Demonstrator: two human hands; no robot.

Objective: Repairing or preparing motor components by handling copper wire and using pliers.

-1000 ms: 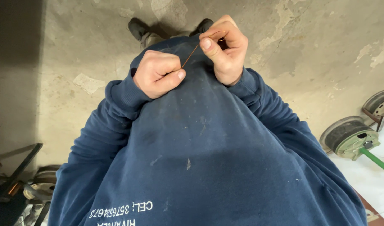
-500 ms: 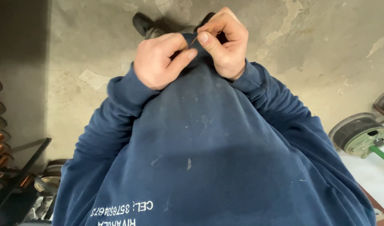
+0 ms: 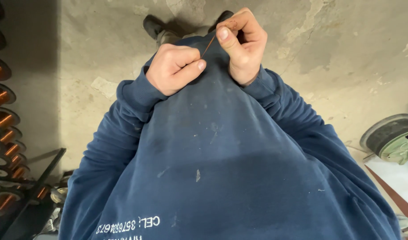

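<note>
Thin copper wire [image 3: 208, 46] pinched between both hands' fingers [image 3: 226, 33], its far end hidden behind them.

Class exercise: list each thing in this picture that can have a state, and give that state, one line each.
thin copper wire: stretched straight between both hands.
left hand: closed in a fist, pinching the wire.
right hand: fingers curled, thumb pressing the wire.
copper wire spools: wound full, racked in a row.
grey wheel: lying on the floor.

Thin wire [image 3: 208, 46] ends vanish inside both closed fists.
</note>
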